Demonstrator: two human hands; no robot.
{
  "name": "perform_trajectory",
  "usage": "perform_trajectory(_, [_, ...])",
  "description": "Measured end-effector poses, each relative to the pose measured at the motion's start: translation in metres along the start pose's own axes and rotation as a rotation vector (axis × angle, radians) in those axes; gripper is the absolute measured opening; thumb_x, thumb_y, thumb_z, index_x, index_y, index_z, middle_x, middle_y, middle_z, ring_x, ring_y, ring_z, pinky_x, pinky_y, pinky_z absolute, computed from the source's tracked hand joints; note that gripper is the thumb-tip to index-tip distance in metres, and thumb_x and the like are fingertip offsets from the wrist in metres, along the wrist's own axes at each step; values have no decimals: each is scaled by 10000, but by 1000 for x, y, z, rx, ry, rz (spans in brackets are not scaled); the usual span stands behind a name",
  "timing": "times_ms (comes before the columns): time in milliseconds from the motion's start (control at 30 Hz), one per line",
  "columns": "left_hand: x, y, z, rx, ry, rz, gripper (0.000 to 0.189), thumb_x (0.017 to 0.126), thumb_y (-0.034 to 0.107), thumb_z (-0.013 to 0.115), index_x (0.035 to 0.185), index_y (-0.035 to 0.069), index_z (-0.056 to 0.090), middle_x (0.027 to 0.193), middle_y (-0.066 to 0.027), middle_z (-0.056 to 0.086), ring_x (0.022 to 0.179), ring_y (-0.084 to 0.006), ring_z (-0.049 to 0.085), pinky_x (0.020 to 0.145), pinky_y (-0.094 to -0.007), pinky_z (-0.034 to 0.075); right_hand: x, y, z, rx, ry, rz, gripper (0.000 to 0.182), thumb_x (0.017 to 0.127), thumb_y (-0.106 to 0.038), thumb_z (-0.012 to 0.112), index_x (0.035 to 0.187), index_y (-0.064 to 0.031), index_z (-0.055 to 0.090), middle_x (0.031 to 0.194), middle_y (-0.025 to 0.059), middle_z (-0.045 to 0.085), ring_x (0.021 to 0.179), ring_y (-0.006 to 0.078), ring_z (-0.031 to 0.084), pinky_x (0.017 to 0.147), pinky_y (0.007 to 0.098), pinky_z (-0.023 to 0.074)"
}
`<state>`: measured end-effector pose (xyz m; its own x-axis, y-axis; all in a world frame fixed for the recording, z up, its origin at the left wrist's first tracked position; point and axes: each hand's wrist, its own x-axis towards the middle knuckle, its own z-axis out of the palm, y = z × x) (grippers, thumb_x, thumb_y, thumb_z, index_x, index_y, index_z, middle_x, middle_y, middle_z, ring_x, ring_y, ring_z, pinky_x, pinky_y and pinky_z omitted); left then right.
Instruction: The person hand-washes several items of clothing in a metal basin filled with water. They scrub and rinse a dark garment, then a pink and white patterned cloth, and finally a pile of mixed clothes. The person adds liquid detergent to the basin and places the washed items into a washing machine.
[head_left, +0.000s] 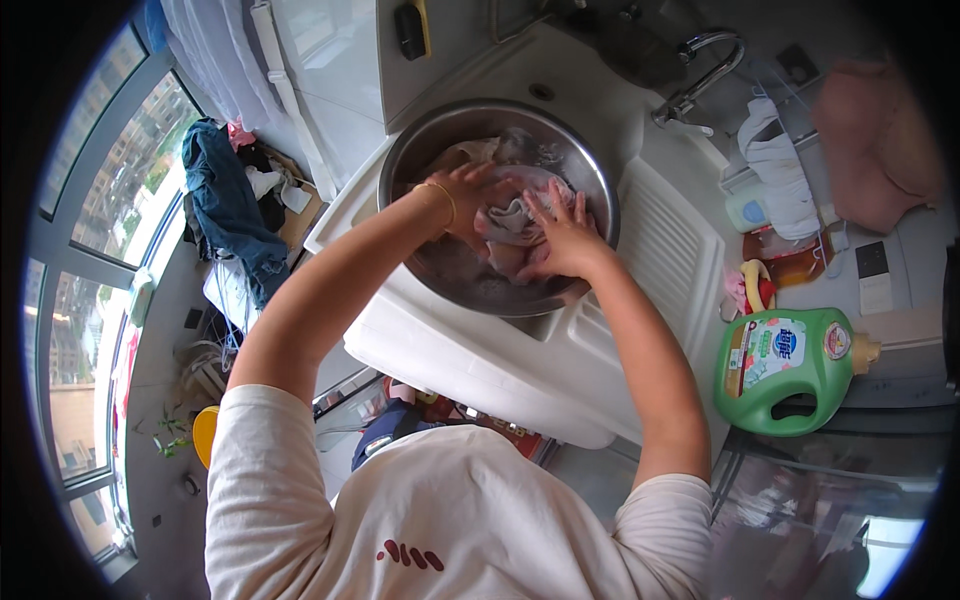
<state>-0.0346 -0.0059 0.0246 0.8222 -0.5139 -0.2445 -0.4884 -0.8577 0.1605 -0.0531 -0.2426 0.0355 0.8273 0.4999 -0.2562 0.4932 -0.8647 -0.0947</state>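
A round stainless steel basin (592, 176) sits on a white laundry sink with water and wet cloth (514, 217) in it. My left hand (469, 202), below a thin gold-coloured bracelet, reaches into the basin from the left, fingers spread at the cloth's left side. My right hand (566, 236) lies on the right side of the cloth with its fingers apart. Part of the left fingers is blurred or under the water, and neither hand plainly grips the cloth.
A ribbed washboard surface (667, 232) is moulded into the sink, right of the basin. Behind stands a chrome faucet (705, 71). A green detergent jug (787, 371) lies at the right, near an amber bottle (787, 259). Jeans (232, 202) hang at the left by the window.
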Motion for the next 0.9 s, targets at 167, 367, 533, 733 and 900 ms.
perform_trajectory(167, [36,11,14,-14,-217,-98,1456,503,588,897,1589,306,-31,1662,-93,-24,1522,-358,23,1179,-556,235,39,2,11,-261,-319,71,1223,619,-469,862,1581,-375,113,1658,136,-57,1469,514,131,1139,607,254])
perform_trajectory(367, [91,7,71,278,-257,-334,1288,604,535,855,1595,266,78,1659,-86,55,1520,-351,48,1179,-556,188,99,32,64,-289,-211,116,776,796,-230,713,1497,-173,386,1540,184,346,1344,409,442,1069,506,395])
perform_trajectory(533, [108,-4,75,329,-541,-275,1013,697,638,715,1523,159,375,1581,-134,293,1470,-301,223,1173,-540,168,123,31,47,-443,-570,43,261,818,-178,643,1037,-85,752,1132,188,691,1058,349,669,891,408,542])
perform_trajectory(733, [115,-30,77,42,-410,-58,907,731,511,750,1483,127,419,1384,-143,538,1307,-261,458,1101,-431,317,112,51,48,548,261,273,343,838,-221,676,1160,-105,695,1210,162,656,1096,340,643,915,412,524])
perform_trajectory(900, [52,-29,30,-1361,-254,54,652,788,318,771,1343,90,514,1061,-93,663,824,-173,656,597,-315,532,61,15,-23,450,661,-25,369,712,-78,742,1078,-94,696,1034,139,668,963,352,664,842,402,535])
